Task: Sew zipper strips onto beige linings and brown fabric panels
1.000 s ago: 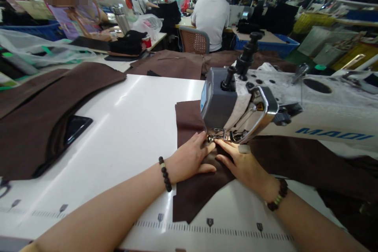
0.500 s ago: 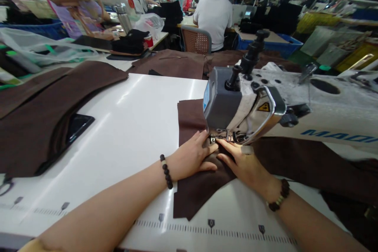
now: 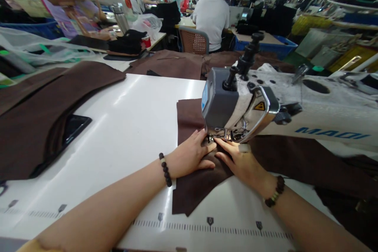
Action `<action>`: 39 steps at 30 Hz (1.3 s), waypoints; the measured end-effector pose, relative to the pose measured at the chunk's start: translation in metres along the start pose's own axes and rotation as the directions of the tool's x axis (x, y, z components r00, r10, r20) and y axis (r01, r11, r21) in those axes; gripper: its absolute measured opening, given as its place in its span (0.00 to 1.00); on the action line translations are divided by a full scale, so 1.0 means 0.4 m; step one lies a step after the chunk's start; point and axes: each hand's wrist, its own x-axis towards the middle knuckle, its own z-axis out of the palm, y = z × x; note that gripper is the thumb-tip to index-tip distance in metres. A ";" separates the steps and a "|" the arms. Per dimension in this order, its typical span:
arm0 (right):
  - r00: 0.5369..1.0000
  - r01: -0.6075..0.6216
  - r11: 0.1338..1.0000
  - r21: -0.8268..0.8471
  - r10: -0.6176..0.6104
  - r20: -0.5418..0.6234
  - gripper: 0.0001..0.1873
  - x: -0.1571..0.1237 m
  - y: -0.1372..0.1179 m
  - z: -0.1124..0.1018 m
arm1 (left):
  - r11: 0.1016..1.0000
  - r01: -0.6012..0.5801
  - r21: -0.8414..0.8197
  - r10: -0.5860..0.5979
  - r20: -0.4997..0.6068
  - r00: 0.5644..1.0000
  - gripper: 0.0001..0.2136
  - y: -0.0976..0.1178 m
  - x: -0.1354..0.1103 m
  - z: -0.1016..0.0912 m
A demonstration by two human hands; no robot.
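A dark brown fabric piece (image 3: 195, 189) lies on the white table (image 3: 132, 126) and runs under the head of a white and grey sewing machine (image 3: 236, 102). My left hand (image 3: 191, 155) lies flat on the fabric just left of the needle, fingers stretched out. My right hand (image 3: 240, 161) lies flat on the fabric just right of the needle, fingertips at the presser foot (image 3: 217, 138). Both wrists wear bead bracelets. More of the brown fabric (image 3: 298, 161) trails off to the right under the machine arm.
A stack of brown fabric pieces (image 3: 44, 114) covers the table's left side, over a dark tray (image 3: 73, 126). More brown pieces (image 3: 174, 65) lie at the back. A ruler scale (image 3: 206, 228) runs along the front edge. Other people sit at stations behind, one in a white shirt (image 3: 211, 15).
Both hands have stayed flat on the fabric at the needle. The fabric's near edge has crept slightly toward the machine, and the view has shifted a little.
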 end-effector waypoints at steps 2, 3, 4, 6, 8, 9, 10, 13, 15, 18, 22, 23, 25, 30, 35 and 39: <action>1.000 0.006 1.000 -0.018 -0.006 0.007 0.17 -0.001 -0.001 -0.001 | 1.000 -0.003 0.007 0.003 0.008 1.000 0.25 0.001 0.000 0.000; 1.000 0.005 1.000 -0.027 -0.005 0.007 0.18 -0.001 -0.001 -0.001 | 1.000 -0.007 0.008 0.007 0.009 1.000 0.26 0.001 0.000 0.000; 1.000 0.002 1.000 -0.031 -0.002 0.008 0.18 -0.001 0.000 -0.001 | 1.000 -0.009 0.008 0.009 0.008 1.000 0.26 0.001 0.001 0.000; 1.000 -0.002 1.000 -0.023 0.002 0.012 0.17 -0.002 0.001 0.000 | 1.000 -0.009 0.010 0.009 0.008 1.000 0.26 0.002 0.001 0.000; 1.000 -0.006 1.000 -0.012 0.006 0.015 0.18 -0.004 0.003 0.002 | 1.000 -0.003 0.016 0.003 0.015 1.000 0.27 0.003 0.002 0.000; 1.000 -0.009 1.000 -0.012 0.009 0.017 0.18 -0.005 0.003 0.003 | 1.000 0.002 0.023 -0.002 0.020 1.000 0.26 0.004 0.002 -0.001; 1.000 -0.014 1.000 -0.018 0.014 0.017 0.18 -0.006 0.004 0.005 | 1.000 0.003 0.030 -0.004 0.025 1.000 0.26 0.005 0.002 -0.001; 0.999 -0.026 0.999 -0.021 0.026 0.018 0.18 -0.009 0.002 0.010 | 0.998 0.000 0.056 -0.002 0.032 0.999 0.27 0.005 0.001 -0.003; 0.999 -0.042 0.999 -0.010 0.042 0.027 0.19 -0.010 -0.002 0.013 | 0.998 -0.013 0.064 0.010 0.038 0.999 0.26 0.003 0.000 -0.004; 0.996 -0.067 0.998 -0.004 0.067 0.050 0.20 -0.011 -0.010 0.016 | 0.998 -0.040 0.056 0.037 0.050 0.998 0.26 -0.002 0.001 -0.006; 0.995 -0.071 0.997 -0.002 0.071 0.067 0.20 -0.009 -0.015 0.013 | 0.997 -0.048 0.054 0.045 0.058 0.997 0.26 -0.005 0.003 -0.008; 0.995 -0.074 0.997 0.000 0.074 0.069 0.20 -0.009 -0.016 0.012 | 0.997 -0.049 0.056 0.046 0.057 0.997 0.26 -0.005 0.004 -0.009; 0.994 -0.083 0.997 0.002 0.083 0.069 0.20 -0.008 -0.018 0.011 | 0.997 -0.053 0.056 0.050 0.056 0.997 0.27 -0.007 0.005 -0.011; 0.996 -0.057 0.998 -0.014 0.058 0.065 0.19 -0.002 -0.018 0.003 | 0.996 -0.070 0.048 0.067 0.055 0.996 0.26 -0.011 0.004 -0.014; 0.985 -0.072 0.992 -0.102 0.086 0.147 0.19 0.008 0.016 -0.044 | 0.995 -0.088 0.047 0.086 0.047 0.995 0.26 -0.021 0.003 -0.007; 0.888 -0.147 0.965 -0.218 0.226 0.400 0.18 0.018 0.025 -0.154 | 0.989 -0.136 0.059 0.127 0.137 0.982 0.24 -0.053 0.005 -0.032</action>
